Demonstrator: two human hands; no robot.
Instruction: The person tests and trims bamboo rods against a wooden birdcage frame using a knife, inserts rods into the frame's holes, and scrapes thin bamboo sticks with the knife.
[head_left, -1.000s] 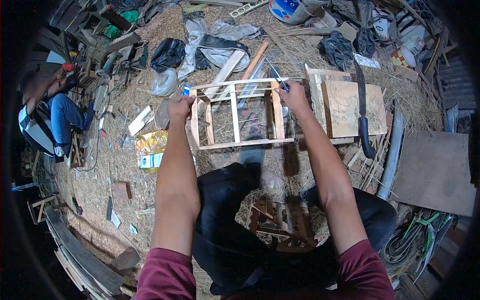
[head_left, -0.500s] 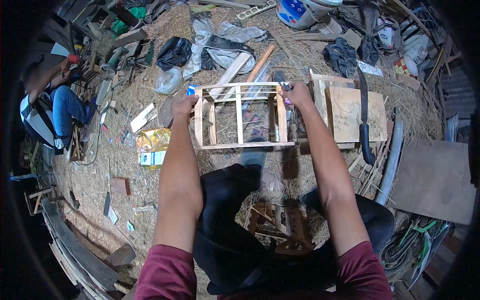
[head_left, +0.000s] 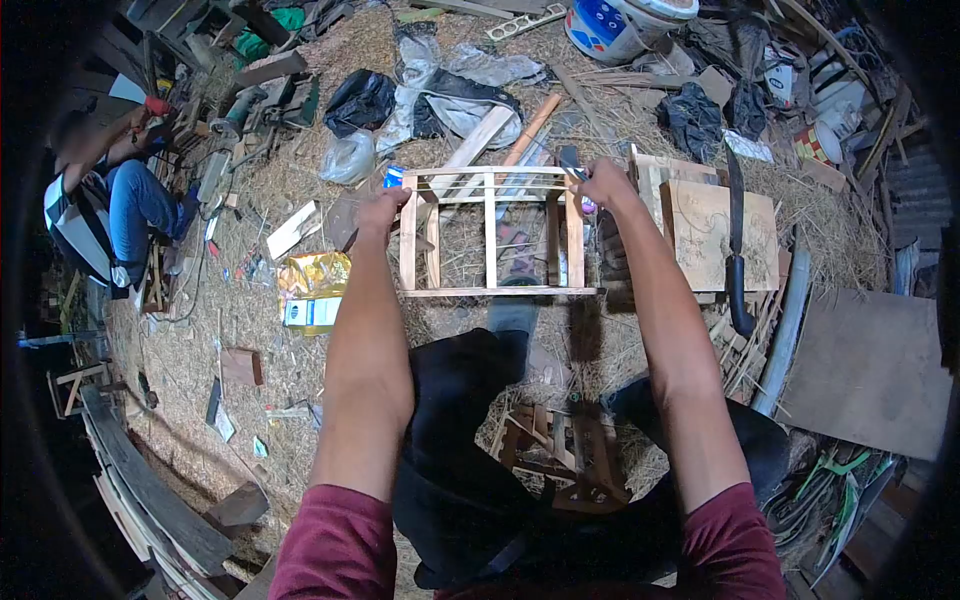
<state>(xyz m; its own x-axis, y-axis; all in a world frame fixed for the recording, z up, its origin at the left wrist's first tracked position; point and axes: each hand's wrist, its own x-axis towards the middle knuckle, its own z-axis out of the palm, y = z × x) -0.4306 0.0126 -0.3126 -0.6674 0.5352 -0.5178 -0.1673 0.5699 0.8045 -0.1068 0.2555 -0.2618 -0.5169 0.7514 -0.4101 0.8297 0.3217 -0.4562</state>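
**Go easy at both ends**

Your wooden frame (head_left: 490, 230) is out in front of you, above the straw-covered floor (head_left: 210, 340). If one hand pulls harder, it could twist or slip. To your right, a big knife (head_left: 737, 235) lies on a pale board (head_left: 690, 245); a wide swing could bump it. The thin slats could crack if you squeeze hard.

Both arms reach far forward. Your left hand (head_left: 381, 208) has its fingers closed on the near-left upright's top. Your right hand (head_left: 606, 184) curls at the other top corner, but I cannot tell what its fingers grip.
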